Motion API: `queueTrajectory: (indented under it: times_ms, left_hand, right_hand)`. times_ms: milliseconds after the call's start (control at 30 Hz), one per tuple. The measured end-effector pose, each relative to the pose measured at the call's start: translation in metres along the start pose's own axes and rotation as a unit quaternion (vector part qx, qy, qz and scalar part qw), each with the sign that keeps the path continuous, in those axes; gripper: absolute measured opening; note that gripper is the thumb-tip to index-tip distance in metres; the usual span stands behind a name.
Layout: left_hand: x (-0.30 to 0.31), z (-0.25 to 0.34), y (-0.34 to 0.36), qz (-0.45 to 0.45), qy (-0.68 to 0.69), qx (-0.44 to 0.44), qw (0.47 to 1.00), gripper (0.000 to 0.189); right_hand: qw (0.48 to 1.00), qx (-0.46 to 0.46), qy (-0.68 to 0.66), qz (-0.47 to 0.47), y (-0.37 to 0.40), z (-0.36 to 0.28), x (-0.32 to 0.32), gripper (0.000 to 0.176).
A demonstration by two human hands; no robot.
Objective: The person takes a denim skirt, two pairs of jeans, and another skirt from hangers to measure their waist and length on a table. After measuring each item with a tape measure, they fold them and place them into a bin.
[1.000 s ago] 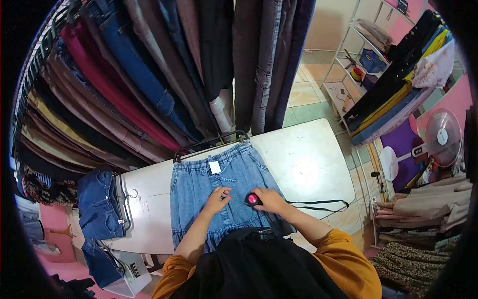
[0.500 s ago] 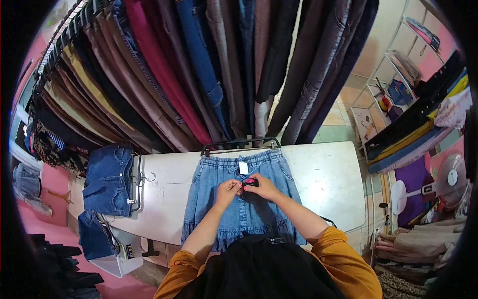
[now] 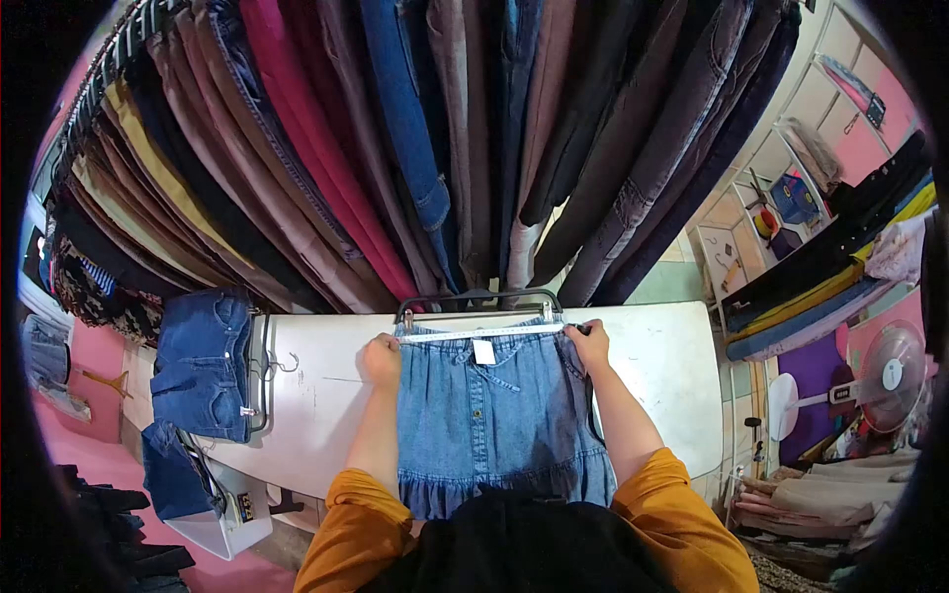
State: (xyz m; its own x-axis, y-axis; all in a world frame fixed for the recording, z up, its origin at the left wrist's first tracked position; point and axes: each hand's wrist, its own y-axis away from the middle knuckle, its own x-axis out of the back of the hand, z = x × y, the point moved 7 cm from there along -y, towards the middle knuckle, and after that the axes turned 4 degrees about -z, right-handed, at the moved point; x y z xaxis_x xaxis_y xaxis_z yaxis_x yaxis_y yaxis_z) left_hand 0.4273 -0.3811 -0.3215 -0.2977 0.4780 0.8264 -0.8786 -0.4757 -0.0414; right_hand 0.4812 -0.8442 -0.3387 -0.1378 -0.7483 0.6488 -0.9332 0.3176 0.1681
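Observation:
A light-blue denim skirt [image 3: 435,405] with a ruffled hem lies on the white table, clipped to a black hanger [image 3: 477,296]. Across its waistband runs a white tape measure [image 3: 445,335], pulled straight. My left hand [image 3: 382,360] pinches one end at the waistband's left side. At the right side my right hand [image 3: 591,348] is closed around the other end, with a small dark part, probably the case, showing at the fingers. Below the tape hangs a white tag [image 3: 483,352], beside a drawstring bow.
Folded jeans [image 3: 203,366] on a hanger lie at the table's [image 3: 652,395] left end. Hanging trousers [image 3: 386,148] crowd the far edge. A white bin [image 3: 232,519] stands at lower left, with denim over its rim. A fan [image 3: 887,368] and stacked clothes [image 3: 830,494] are on the right.
My hands have moved apart from the skirt's middle to the two sides of its waistband. The tape, earlier a small dark case between my fingers, is now drawn out across the waist.

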Motion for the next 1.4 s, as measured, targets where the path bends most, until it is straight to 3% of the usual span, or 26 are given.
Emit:
queueTrajectory:
  times_ms: [200, 300, 400, 500, 600, 700, 733, 833, 867, 1033, 1100, 1300, 1400]
  left_hand:
    - [0.009, 0.006, -0.001, 0.006, -0.041, -0.003, 0.999, 0.008]
    - [0.020, 0.005, 0.004, 0.001, 0.005, -0.016, 1.000, 0.008]
    - [0.048, 0.008, 0.019, 0.016, 0.145, -0.024, 0.989, 0.006]
    - [0.081, -0.014, 0.056, -0.020, 0.220, -0.038, 0.975, 0.007]
    - [0.087, -0.088, 0.101, -0.080, 0.204, -0.036, 0.975, 0.009]
    - [0.109, -0.117, 0.161, -0.146, 0.225, 0.045, 0.962, 0.011]
    - [0.112, -0.123, 0.180, -0.168, 0.265, 0.095, 0.945, 0.010]
    - [0.108, -0.160, 0.213, -0.154, 0.222, 0.099, 0.958, 0.008]
    - [0.109, -0.163, 0.216, -0.128, 0.128, 0.023, 0.983, 0.007]
    - [0.120, -0.136, 0.230, -0.056, 0.049, 0.014, 0.997, 0.004]
    - [0.122, -0.133, 0.228, -0.001, -0.040, -0.009, 0.999, 0.007]
    - [0.113, -0.147, 0.227, 0.006, -0.058, -0.012, 0.998, 0.011]
    - [0.110, -0.149, 0.227, -0.001, -0.024, 0.014, 1.000, 0.011]
  right_hand:
    - [0.999, 0.033, -0.001, -0.019, -0.003, 0.002, -0.003, 0.062]
    - [0.998, 0.037, -0.017, -0.044, -0.001, 0.001, 0.002, 0.065]
    - [0.997, 0.042, -0.048, -0.046, 0.017, -0.009, 0.024, 0.059]
    - [0.988, 0.038, -0.059, -0.140, 0.061, 0.002, 0.047, 0.059]
    - [0.982, 0.031, -0.072, -0.171, 0.120, 0.033, 0.080, 0.054]
    - [0.975, -0.019, -0.074, -0.210, 0.176, 0.069, 0.104, 0.048]
    - [0.977, -0.025, -0.082, -0.196, 0.192, 0.080, 0.110, 0.037]
    - [0.990, -0.030, -0.041, -0.129, 0.217, 0.126, 0.119, 0.041]
    - [0.991, -0.029, -0.037, -0.127, 0.221, 0.131, 0.118, 0.041]
    - [0.998, -0.047, 0.049, -0.009, 0.228, 0.145, 0.126, 0.059]
    - [0.998, -0.064, 0.012, -0.012, 0.230, 0.150, 0.123, 0.062]
    - [0.999, -0.023, 0.037, 0.005, 0.235, 0.145, 0.119, 0.062]
    - [0.998, -0.050, 0.041, -0.012, 0.238, 0.139, 0.123, 0.062]
